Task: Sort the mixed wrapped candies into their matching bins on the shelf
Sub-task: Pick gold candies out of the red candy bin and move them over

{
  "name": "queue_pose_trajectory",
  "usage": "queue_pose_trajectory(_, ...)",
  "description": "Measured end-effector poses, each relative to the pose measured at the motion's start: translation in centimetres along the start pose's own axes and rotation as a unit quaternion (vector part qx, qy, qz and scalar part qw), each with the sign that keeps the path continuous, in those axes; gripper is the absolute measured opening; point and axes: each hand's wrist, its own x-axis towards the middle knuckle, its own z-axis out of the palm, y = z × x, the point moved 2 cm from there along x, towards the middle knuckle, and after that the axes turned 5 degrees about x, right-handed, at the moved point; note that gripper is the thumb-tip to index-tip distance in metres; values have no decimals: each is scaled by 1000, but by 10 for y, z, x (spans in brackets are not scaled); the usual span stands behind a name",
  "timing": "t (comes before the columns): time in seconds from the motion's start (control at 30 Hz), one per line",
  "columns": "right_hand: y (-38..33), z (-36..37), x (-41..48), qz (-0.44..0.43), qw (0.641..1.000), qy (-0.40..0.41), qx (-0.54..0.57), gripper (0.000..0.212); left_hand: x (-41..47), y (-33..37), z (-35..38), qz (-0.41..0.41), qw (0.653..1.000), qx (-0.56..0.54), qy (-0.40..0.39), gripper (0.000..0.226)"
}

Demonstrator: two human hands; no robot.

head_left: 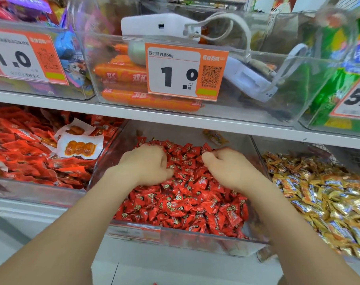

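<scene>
Heap of red wrapped candies [185,194] directly under and between both hands, filling the clear middle bin [195,241] close to its front lip. Left hand [148,165] knuckles up, fingers curled down into the heap, tips buried. Right hand [226,167] much the same, fingers bent, tips tucked under. Cannot tell whether either pinches a candy or only rakes. Hands near each other, a strip of red wrappers between.

One stray yellow wrapper [216,137] beyond the right hand, against the back wall of the same bin, apart from the fingers. Probably the misfit to pull. By colour, a likely match for the gold candies [319,194] in the bin just right of the right hand.

Left of the left hand: bin of red snack packets [21,159], white-backed packets [79,146] on top. Above the hands, past the shelf edge [175,117]: orange sausages [121,74], orange price tag [185,73], white device with cable [160,27].

Risks, as judged:
- Two-handed raking in a full bin, so easy to shove candies over the front lip or across the side wall into the gold bin.
- Churning the heap, likely to bury misfits deeper.
- Slick small wrappers, prone to slipping from a loose pinch.
- Red on red, easy to overlook a near-match.
- Low shelf overhead, possible knuckle knock when reaching back for the stray.
</scene>
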Motion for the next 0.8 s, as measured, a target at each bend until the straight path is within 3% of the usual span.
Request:
queue_pose_trajectory(0.07, -1, 0, -1, -1, 998, 34, -46, 50, 6, 9, 4, 32, 997, -17, 63, 40)
queue_pose_trajectory(0.17, 5, 7, 7, -7, 998, 47, -33, 43, 15, 26, 21, 77, 996, 10, 47, 14)
queue_pose_trajectory(0.3, 16, 17, 25, -38, 996, 81, 1, 16, 27, 31, 36, 79, 994, 69, -4, 47)
queue_pose_trajectory(0.4, 15, 20, 31, -29, 994, 98, -30, 16, 33, 29, 35, 65, 993, 79, -60, 75)
queue_pose_trajectory(0.47, 15, 26, 36, -13, 996, 74, -46, 31, 35, 28, 35, 56, 992, 84, -71, 87)
queue_pose_trajectory(0.53, 13, 39, 41, -35, 996, 8, -85, 37, 37, 27, 37, 47, 993, 92, -54, 86)
queue_pose_trajectory(0.63, 8, 54, 41, -62, 983, -79, -154, 26, 39, 21, 38, 32, 995, 90, -33, 80)
queue_pose_trajectory(0.8, -3, 66, 39, -70, 952, -124, -273, 23, 29, 18, 32, 40, 995, 74, -49, 61)
